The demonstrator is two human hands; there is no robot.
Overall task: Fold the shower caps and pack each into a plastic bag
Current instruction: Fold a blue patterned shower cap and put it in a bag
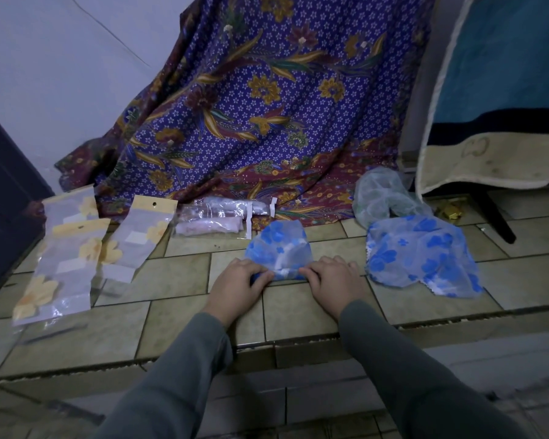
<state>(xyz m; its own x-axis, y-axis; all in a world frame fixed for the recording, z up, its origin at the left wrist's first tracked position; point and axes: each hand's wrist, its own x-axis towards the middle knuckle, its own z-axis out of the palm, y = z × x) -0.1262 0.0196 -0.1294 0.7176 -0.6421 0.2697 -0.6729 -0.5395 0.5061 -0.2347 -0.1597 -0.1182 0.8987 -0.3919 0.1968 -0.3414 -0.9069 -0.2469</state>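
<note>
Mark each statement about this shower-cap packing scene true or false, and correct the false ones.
1. Both hands, left hand and right hand, grip the near edge of a blue flowered cap. True.
2. A second blue cap lies to the left of the hands. False: it lies to their right.
3. The yellow-flowered bags lie on the left of the tiled floor. True.
4. The patterned cloth behind is plain white. False: it is purple with flowers.

bare tiles point(178, 280) between bags point(67, 258), hands point(241, 282)
</note>
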